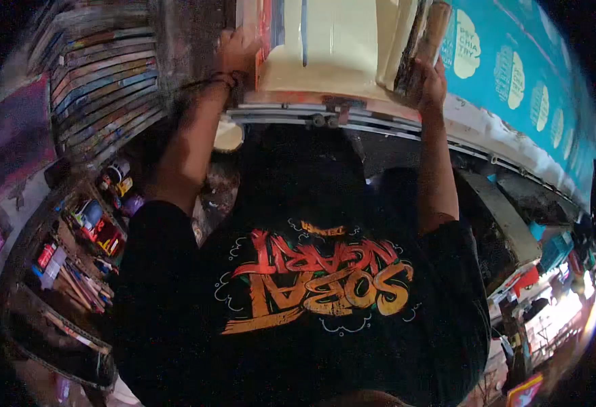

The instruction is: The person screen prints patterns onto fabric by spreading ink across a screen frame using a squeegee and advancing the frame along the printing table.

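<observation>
In front of me lies a screen-printing frame (pixel 342 98) with cream ink (pixel 328 71) spread over its mesh. My left hand (pixel 237 54) is closed at the frame's left side, by its reddish edge; its fingertips are partly in shadow. At the right side, my right hand (pixel 430 81) grips an ink-smeared squeegee (pixel 413 51), tilted, with its lower end near the pale ink. A dark blue streak (pixel 304 34) runs down the middle of the mesh.
Teal cloth (pixel 501 61) with white printed motifs stretches along the table to the right, above a metal rail (pixel 474 149). Stacked frames (pixel 104 81) stand at left. A round cream-coloured container (pixel 228 136) is below the table edge. Shelves at left hold tools and bottles (pixel 94 217).
</observation>
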{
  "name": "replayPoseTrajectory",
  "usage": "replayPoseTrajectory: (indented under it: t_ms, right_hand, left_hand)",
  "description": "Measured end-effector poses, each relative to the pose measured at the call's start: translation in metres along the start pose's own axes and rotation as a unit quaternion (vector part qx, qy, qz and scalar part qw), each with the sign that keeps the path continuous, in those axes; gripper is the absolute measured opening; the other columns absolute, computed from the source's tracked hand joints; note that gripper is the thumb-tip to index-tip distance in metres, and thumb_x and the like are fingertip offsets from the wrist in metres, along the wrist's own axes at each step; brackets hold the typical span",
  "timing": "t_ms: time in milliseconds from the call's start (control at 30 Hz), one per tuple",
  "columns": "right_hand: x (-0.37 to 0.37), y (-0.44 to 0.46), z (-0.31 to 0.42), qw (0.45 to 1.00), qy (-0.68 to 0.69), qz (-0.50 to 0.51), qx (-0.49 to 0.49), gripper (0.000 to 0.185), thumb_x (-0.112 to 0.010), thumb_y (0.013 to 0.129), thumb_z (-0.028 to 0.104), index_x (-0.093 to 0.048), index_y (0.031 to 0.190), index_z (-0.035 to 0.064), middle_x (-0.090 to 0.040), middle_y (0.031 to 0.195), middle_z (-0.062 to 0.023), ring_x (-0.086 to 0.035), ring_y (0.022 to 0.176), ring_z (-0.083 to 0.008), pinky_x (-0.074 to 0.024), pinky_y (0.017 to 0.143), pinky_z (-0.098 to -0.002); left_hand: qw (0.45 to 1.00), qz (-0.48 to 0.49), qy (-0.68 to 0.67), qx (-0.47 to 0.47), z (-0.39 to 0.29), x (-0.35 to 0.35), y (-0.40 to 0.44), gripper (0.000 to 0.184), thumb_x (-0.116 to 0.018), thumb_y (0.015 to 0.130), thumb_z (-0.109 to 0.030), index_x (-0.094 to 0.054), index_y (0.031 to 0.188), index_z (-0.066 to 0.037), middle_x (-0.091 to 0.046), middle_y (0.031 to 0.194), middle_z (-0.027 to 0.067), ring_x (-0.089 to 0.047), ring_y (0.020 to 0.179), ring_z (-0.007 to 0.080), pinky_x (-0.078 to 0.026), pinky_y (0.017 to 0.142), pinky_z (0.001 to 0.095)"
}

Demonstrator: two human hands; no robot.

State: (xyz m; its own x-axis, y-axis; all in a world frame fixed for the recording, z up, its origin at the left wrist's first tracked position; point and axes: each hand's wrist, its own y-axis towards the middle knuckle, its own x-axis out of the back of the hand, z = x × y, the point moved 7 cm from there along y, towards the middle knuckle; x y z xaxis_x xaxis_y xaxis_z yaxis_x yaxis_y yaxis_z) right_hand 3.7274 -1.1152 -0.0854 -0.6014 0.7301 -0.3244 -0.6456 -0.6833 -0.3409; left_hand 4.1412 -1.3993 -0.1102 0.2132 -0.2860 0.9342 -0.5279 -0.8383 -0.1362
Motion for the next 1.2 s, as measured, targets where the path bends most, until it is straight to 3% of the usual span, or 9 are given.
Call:
replayPoseTrajectory:
  t_ms: [200, 333, 433, 467, 533, 667, 800, 900, 1200]
  right_hand:
    - [0.01, -0.005, 0.008, 0.956, -0.264, -0.079, 0.096, 0.028, -0.07, 0.096, 0.016, -0.069, 0.12, 0.0018, -0.066, 0.118, -0.0184, -0.068, 0.104, -0.0347, -0.0546, 0.102, -0.047]
    - [-0.043, -0.03, 0.032, 0.729, -0.497, -0.001, 0.47, 0.03, -0.082, 0.086, 0.012, -0.074, 0.114, 0.0053, -0.06, 0.14, -0.0273, -0.061, 0.126, -0.046, -0.0517, 0.109, -0.0527]
    - [-0.14, -0.033, 0.067, 0.752, -0.592, 0.071, 0.282, 0.027, -0.08, 0.082, 0.017, -0.073, 0.102, 0.0003, -0.061, 0.145, -0.0212, -0.066, 0.123, -0.0332, -0.056, 0.098, -0.0433]
    - [-0.168, -0.02, 0.074, 0.79, -0.587, 0.097, 0.147, 0.032, -0.08, 0.079, 0.014, -0.073, 0.107, 0.0011, -0.067, 0.138, -0.0146, -0.074, 0.099, -0.0295, -0.0596, 0.087, -0.0403]
    - [-0.183, 0.025, 0.071, 0.738, -0.611, 0.204, 0.201, 0.034, -0.081, 0.082, 0.017, -0.074, 0.112, 0.002, -0.069, 0.137, -0.0103, -0.077, 0.093, -0.0282, -0.0604, 0.082, -0.0396]
    - [-0.213, 0.192, 0.107, 0.643, -0.686, 0.239, 0.243, 0.039, -0.076, 0.089, 0.033, -0.075, 0.12, 0.0101, -0.076, 0.115, -0.0152, -0.075, 0.101, -0.0373, -0.0595, 0.087, -0.0463]
    - [-0.22, 0.267, 0.108, 0.628, -0.689, 0.152, 0.328, 0.034, -0.073, 0.088, 0.035, -0.077, 0.115, 0.0154, -0.078, 0.098, -0.0163, -0.075, 0.091, -0.0394, -0.0583, 0.081, -0.0526]
    - [-0.189, 0.181, 0.056, 0.544, -0.776, 0.095, 0.304, 0.041, -0.067, 0.089, 0.029, -0.07, 0.13, 0.0257, -0.069, 0.128, -0.0058, -0.065, 0.12, -0.0267, -0.0469, 0.105, -0.051]
    - [-0.108, -0.106, 0.017, 0.596, -0.721, 0.122, 0.332, 0.036, -0.071, 0.082, 0.019, -0.072, 0.119, 0.0185, -0.07, 0.115, -0.0026, -0.063, 0.113, -0.0264, -0.044, 0.105, -0.0478]
  left_hand:
    - [0.991, -0.004, -0.127, 0.03, -0.005, 0.005, -0.008, 0.071, -0.073, 0.089, -0.051, -0.057, 0.149, -0.016, -0.058, 0.13, 0.0271, -0.06, 0.121, 0.0467, -0.05, 0.102, 0.0542]
    - [0.971, -0.109, -0.208, 0.046, -0.026, 0.027, -0.012, 0.083, -0.076, 0.087, -0.055, -0.052, 0.154, -0.013, -0.052, 0.142, 0.025, -0.055, 0.129, 0.0469, -0.048, 0.107, 0.056]
    - [0.952, -0.171, -0.235, -0.099, -0.078, 0.073, 0.029, 0.085, -0.084, 0.086, -0.043, -0.049, 0.158, -0.014, -0.046, 0.149, 0.0245, -0.044, 0.14, 0.0437, -0.045, 0.113, 0.051]
    - [0.951, -0.174, -0.237, -0.097, -0.095, 0.1, 0.053, 0.085, -0.084, 0.086, -0.043, -0.049, 0.158, -0.014, -0.046, 0.149, 0.0245, -0.044, 0.14, 0.0437, -0.045, 0.113, 0.051]
    - [0.939, -0.157, -0.092, -0.291, -0.156, 0.148, 0.086, 0.078, -0.079, 0.089, -0.05, -0.054, 0.152, -0.012, -0.049, 0.153, 0.0182, -0.051, 0.139, 0.0386, -0.05, 0.109, 0.049]
    - [0.94, 0.129, -0.071, -0.306, -0.174, 0.093, 0.253, 0.058, -0.065, 0.097, -0.055, -0.069, 0.125, -0.005, -0.065, 0.136, 0.0192, -0.067, 0.116, 0.0414, -0.054, 0.103, 0.0508]
    - [0.929, -0.104, -0.114, -0.337, -0.183, 0.086, 0.302, 0.056, -0.067, 0.098, -0.054, -0.071, 0.109, 0.001, -0.071, 0.113, 0.0256, -0.069, 0.108, 0.0445, -0.056, 0.094, 0.0519]
    - [0.968, 0.026, -0.025, -0.248, -0.168, 0.043, 0.216, 0.053, -0.062, 0.101, -0.055, -0.062, 0.115, -0.004, -0.067, 0.111, 0.0229, -0.069, 0.105, 0.0446, -0.056, 0.09, 0.0567]
    - [0.961, 0.076, -0.051, -0.262, -0.159, 0.013, -0.101, 0.05, -0.066, 0.101, -0.041, -0.057, 0.132, -0.003, -0.063, 0.127, 0.018, -0.068, 0.11, 0.0325, -0.052, 0.099, 0.0539]
